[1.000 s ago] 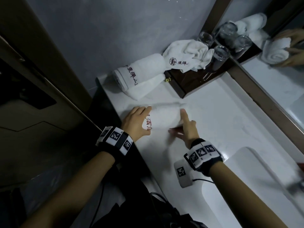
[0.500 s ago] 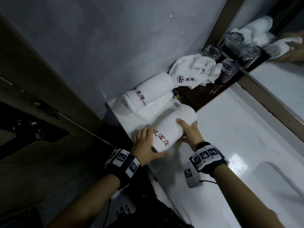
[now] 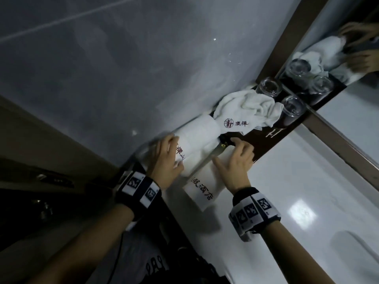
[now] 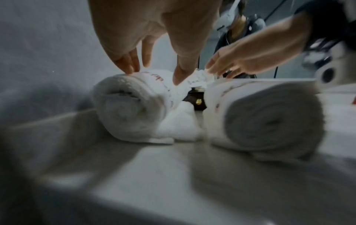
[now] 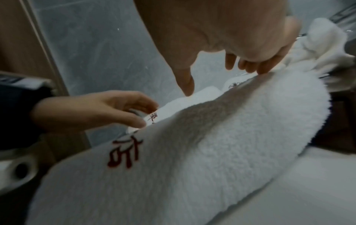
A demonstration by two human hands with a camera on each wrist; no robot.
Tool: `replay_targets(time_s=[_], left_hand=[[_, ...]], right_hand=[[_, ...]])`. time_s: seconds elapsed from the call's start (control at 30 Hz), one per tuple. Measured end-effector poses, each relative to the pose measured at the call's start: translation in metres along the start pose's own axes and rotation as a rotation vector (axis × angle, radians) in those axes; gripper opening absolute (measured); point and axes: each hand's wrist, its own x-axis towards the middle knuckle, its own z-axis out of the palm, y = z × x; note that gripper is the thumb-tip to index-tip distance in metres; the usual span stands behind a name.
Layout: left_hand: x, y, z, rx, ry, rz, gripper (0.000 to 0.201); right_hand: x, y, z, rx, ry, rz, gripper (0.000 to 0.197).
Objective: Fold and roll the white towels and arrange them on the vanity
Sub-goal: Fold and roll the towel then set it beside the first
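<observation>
Arranging step; both hands (image 3: 164, 160) (image 3: 233, 162) spread-fingered, touching two rolled white terry towels (image 3: 196, 138) (image 3: 202, 189) at worktop's (image 3: 307, 181) back-left corner; next, likely the crumpled towel (image 3: 248, 111).

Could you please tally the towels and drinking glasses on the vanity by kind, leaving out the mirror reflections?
Rolled white towels: 2
Crumpled white towel: 1
Drinking glasses: 2
Total: 5

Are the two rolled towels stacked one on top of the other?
No, the left wrist view shows the rolled towel by the wall and the nearer rolled towel lying side by side on the vanity top.
</observation>
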Motion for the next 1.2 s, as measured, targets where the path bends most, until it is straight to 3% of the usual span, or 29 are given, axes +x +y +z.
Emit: replay_targets(time_s=[0.13,0.23,0.37,0.47,0.57,0.67,0.73,0.83,0.93,1.0,1.07,1.13,1.2], left_hand=[[0.046,-0.001,0.005,0.280,-0.330,-0.142,0.090],[0.055,0.008,0.013,0.369,-0.400,-0.198,0.091],[0.046,0.016,0.009,0.267,-0.354,-0.225,0.085],[0.031,0.021,-0.008,0.120,-0.240,-0.281,0.083],[0.017,0.024,-0.031,-0.125,-0.039,-0.371,0.073],[0.003,0.030,-0.054,-0.504,0.034,-0.455,0.072],[-0.009,0.038,-0.067,-0.734,0.082,-0.475,0.075],[-0.034,0.059,-0.078,-1.061,0.171,-0.364,0.073],[-0.066,0.084,-0.070,-1.325,0.225,-0.261,0.077],[-0.087,0.098,-0.057,-1.414,0.235,-0.243,0.082],[-0.108,0.109,-0.039,-1.445,0.203,-0.259,0.087],[-0.132,0.118,-0.019,-1.418,0.126,-0.292,0.092],[-0.156,0.128,0.001,-1.366,0.039,-0.337,0.093]], right_hand=[[-0.007,0.010,0.013,0.051,-0.105,-0.042,0.049],[-0.013,0.023,0.015,-0.027,-0.161,-0.126,0.031],[-0.013,0.031,0.007,0.012,-0.206,-0.195,0.026],[-0.012,0.033,0.002,0.042,-0.223,-0.230,0.030],[-0.015,0.033,0.000,-0.051,-0.247,-0.264,0.035],[-0.023,0.030,-0.005,-0.076,-0.220,-0.294,0.038],[-0.031,0.020,-0.013,0.111,-0.240,-0.313,0.035],[-0.044,-0.001,-0.026,0.436,-0.363,-0.228,0.034],[-0.060,-0.016,-0.039,0.767,-0.445,-0.040,0.055],[-0.069,-0.012,-0.051,1.047,-0.535,0.143,0.060],[-0.082,0.002,-0.065,1.247,-0.725,0.232,0.061],[-0.097,0.022,-0.074,1.311,-0.848,0.178,0.057],[-0.110,0.047,-0.078,1.244,-0.762,0.111,0.051]])
